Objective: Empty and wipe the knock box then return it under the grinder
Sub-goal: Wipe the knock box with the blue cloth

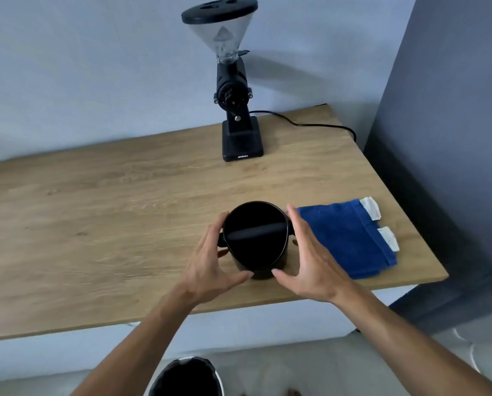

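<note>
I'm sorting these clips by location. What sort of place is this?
Probably a home coffee corner: a coffee grinder on a wooden counter, a knock box and a blue cloth.

Both hands [210, 261] [313, 261] cup the knock box [257, 252] on the counter [96, 212].

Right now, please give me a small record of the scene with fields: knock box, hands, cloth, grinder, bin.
knock box: black knock box upright on the wooden table, near the front edge, bar across its open top
left hand: left hand open at the box's left side; contact unclear
right hand: right hand open at the box's right side; contact unclear
cloth: blue cloth folded flat, right of the box
grinder: black grinder at the table's back, nothing under it
bin: dark-lined bin on the floor below the table's front edge
</note>
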